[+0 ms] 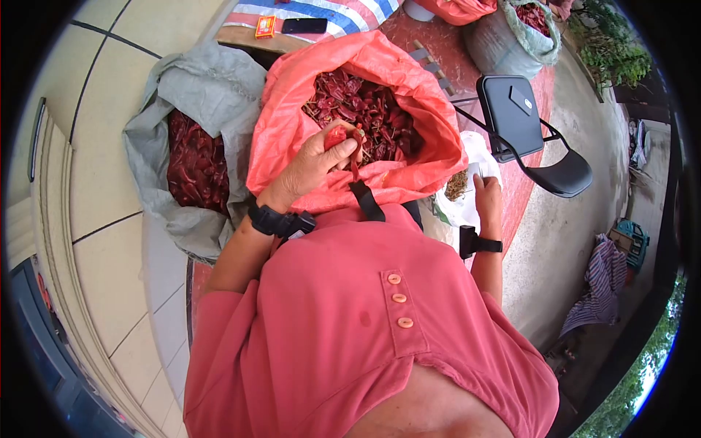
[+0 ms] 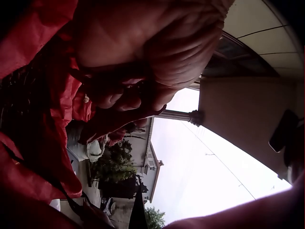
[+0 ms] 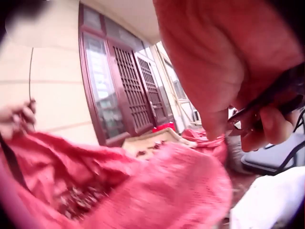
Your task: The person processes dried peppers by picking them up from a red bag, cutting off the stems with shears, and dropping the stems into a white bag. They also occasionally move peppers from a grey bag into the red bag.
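Far left, a grey woven sack (image 1: 208, 91) gapes open on dark red dried chilies (image 1: 196, 164). Just right of it, here's the left hand (image 1: 310, 160), fingers curled and thumb pressed in, gripping a few red chilies (image 1: 336, 136) above the near side of the coral sack (image 1: 281, 109). Inside that sack, a heap of dried chilies with pale stems (image 1: 365, 109)! Beyond it, a small red-and-yellow box (image 1: 265, 27) and a black phone (image 1: 304, 26) lie on striped sheeting (image 1: 343, 13). Over to the right, a white bag (image 1: 478, 157) with brownish bits (image 1: 457, 185) inside, and the right hand (image 1: 488, 198) beside it, fingers curled round a dark tool (image 3: 274, 98), its exact kind unclear. Farther right, a black folding chair (image 1: 511, 117).
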The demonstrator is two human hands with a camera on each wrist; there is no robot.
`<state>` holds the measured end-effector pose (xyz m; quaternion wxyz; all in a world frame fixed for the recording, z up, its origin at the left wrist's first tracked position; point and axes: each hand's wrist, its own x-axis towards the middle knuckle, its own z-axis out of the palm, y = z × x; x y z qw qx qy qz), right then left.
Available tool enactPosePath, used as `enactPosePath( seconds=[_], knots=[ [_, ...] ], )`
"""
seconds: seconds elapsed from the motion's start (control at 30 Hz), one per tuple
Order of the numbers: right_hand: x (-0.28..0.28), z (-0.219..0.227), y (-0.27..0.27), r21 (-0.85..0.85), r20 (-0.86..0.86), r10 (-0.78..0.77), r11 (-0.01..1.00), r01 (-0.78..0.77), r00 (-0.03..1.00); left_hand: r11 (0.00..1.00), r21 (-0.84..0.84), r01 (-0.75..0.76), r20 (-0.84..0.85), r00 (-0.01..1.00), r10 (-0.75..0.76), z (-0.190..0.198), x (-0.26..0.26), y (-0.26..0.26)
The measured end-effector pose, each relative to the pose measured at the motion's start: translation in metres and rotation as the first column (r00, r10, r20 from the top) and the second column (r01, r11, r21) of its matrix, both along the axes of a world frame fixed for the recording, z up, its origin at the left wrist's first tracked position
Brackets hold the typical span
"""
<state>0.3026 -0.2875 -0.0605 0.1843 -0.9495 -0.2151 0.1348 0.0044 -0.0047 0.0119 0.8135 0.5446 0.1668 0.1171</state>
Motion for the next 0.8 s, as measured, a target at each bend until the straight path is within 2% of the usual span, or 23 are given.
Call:
enactPosePath(
  seconds=[0.03,0.07,0.1,0.13,0.17,0.2,0.23,0.27,0.33,0.43,0.53,0.7,0.8],
  knots=[
    [-0.006,0.008,0.007,0.061,-0.123,0.005,0.998,0.002,0.992,1.000,-0.008,-0.011,-0.027,1.000,0.011,0.003,0.000,-0.001],
    [-0.026,0.042,0.031,0.201,-0.216,0.106,0.978,-0.062,0.971,1.000,-0.016,-0.021,-0.055,0.998,0.020,0.007,0.001,-0.002],
    [-0.040,0.048,0.045,0.385,-0.192,0.201,0.916,-0.115,0.961,0.999,-0.022,-0.029,-0.083,0.996,0.027,0.010,0.002,-0.003],
    [-0.063,0.080,0.066,0.475,-0.395,0.233,0.880,-0.019,0.889,0.998,-0.058,-0.026,-0.073,0.997,0.022,0.008,0.002,-0.003],
    [-0.076,0.087,0.081,0.618,-0.400,0.391,0.783,-0.071,0.829,0.995,-0.093,-0.023,-0.062,0.998,0.017,0.003,0.002,-0.004],
    [-0.092,0.110,0.098,0.699,-0.482,0.517,0.714,-0.046,0.707,0.992,-0.128,-0.021,-0.050,0.999,0.014,0.001,0.003,-0.004],
    [-0.101,0.124,0.108,0.667,-0.488,0.577,0.730,-0.146,0.655,0.991,-0.132,-0.022,-0.030,0.999,0.019,0.001,0.004,-0.004],
    [-0.109,0.124,0.120,0.715,-0.292,0.680,0.623,-0.319,0.673,0.990,-0.137,-0.026,-0.011,1.000,0.025,0.002,0.005,-0.005],
    [-0.120,0.139,0.136,0.667,-0.220,0.733,0.595,-0.449,0.644,0.990,-0.138,-0.027,0.006,1.000,0.028,0.005,0.005,-0.007],
    [-0.121,0.133,0.149,0.689,-0.073,0.780,0.490,-0.534,0.621,0.991,-0.130,-0.027,0.019,0.999,0.029,0.010,0.005,-0.007],
    [-0.123,0.136,0.151,0.623,-0.087,0.779,0.528,-0.577,0.621,0.991,-0.128,-0.035,0.032,0.999,0.039,0.006,0.003,-0.008],
    [-0.124,0.138,0.150,0.648,-0.106,0.795,0.511,-0.565,0.597,0.997,-0.065,-0.039,-0.004,0.999,0.039,0.013,0.002,-0.010],
    [-0.123,0.135,0.148,0.646,-0.094,0.797,0.505,-0.572,0.597,0.994,0.108,-0.019,-0.041,0.999,0.023,0.020,0.004,-0.011]
  ],
)
